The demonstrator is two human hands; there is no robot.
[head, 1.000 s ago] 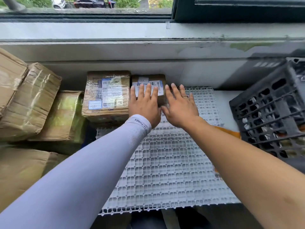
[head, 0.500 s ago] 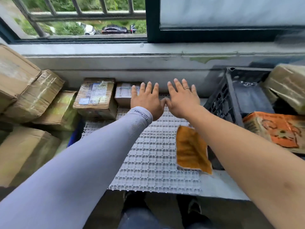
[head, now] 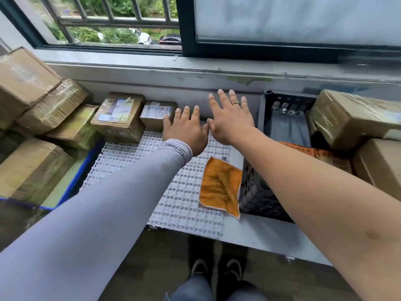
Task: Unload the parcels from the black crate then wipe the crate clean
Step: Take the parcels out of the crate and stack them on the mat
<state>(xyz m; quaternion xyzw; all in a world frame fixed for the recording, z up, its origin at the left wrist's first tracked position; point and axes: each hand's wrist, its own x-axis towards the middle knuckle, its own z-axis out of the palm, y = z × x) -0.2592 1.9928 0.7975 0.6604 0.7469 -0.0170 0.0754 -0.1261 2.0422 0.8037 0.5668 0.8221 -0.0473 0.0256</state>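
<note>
At the far left, a heap of taped brown parcels (head: 32,101) leans against the wall, with another large carton (head: 28,168) nearer, sitting in a blue-rimmed tray (head: 80,172). Right of them, at the far edge of a white plastic grid mat (head: 184,203), stands a labelled parcel (head: 119,115), and just beside it on the right a smaller labelled box (head: 157,114). The left hand (head: 186,132), its arm in a pale grey sleeve (head: 108,209), hovers just right of that small box with fingers straight and slightly spread, holding nothing; whether a fingertip touches the box cannot be told. The right hand (head: 232,118), wearing a ring, is beside it, raised farther toward the wall, fingers splayed and empty, its thumb close to the left hand's. Nearer, an orange cloth (head: 220,187) lies flat on the mat's right edge, touching the black crate (head: 256,194). The crate stands to the right on the grey ledge, against the wall, and holds a grey bag (head: 288,127) and an orange-printed parcel (head: 312,152). At the far right, two more brown cartons (head: 351,118) are stacked; whether they rest in the crate or beside it cannot be told.
</note>
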